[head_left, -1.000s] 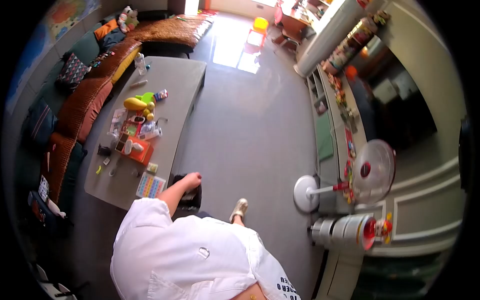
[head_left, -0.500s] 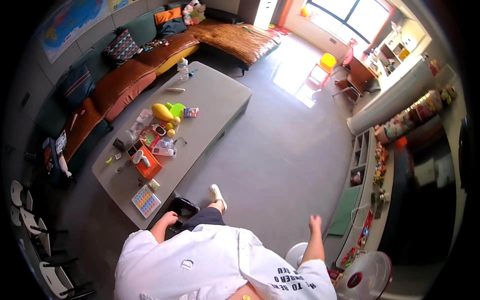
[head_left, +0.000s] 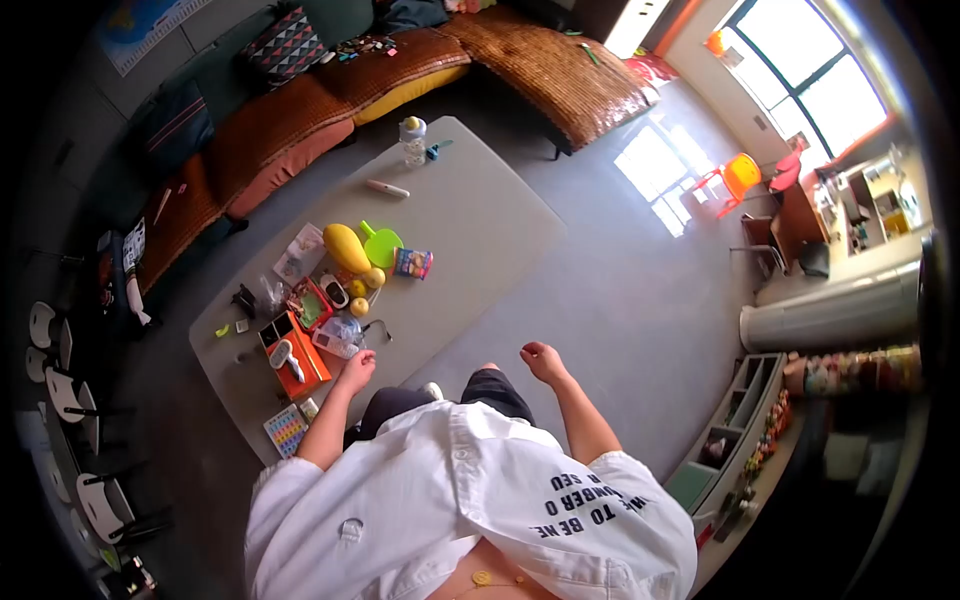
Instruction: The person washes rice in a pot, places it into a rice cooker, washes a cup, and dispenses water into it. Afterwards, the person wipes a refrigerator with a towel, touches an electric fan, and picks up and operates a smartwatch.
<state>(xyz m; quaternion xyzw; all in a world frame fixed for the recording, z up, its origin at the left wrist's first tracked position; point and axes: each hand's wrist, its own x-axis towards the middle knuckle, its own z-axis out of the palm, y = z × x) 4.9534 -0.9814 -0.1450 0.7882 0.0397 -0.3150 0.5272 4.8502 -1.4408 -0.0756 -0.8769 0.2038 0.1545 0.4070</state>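
Note:
My left hand (head_left: 357,371) hovers at the near long edge of the grey table (head_left: 480,230), its fingers loosely curled with nothing visible in them. Just beyond it lie a clear plastic package (head_left: 338,338) and a dark cable (head_left: 380,325). An orange box (head_left: 298,366) with a white handheld device (head_left: 287,357) on it stands to the left. Out over the floor, apart from any object, is my right hand (head_left: 543,362), fingers bent inward and nothing showing in them.
On the table are a yellow mango-shaped thing (head_left: 346,248), a green pan-like toy (head_left: 381,246), a snack tub (head_left: 413,263), a bottle (head_left: 412,142) and a colourful chart board (head_left: 285,430). A sofa (head_left: 280,125) runs behind. Low shelving (head_left: 735,420) and an orange chair (head_left: 741,175) stand right.
The view has moved forward alongside the table and turned. My left hand has come up from the near corner towards the plastic package; my right hand has swung inward, ahead of my body.

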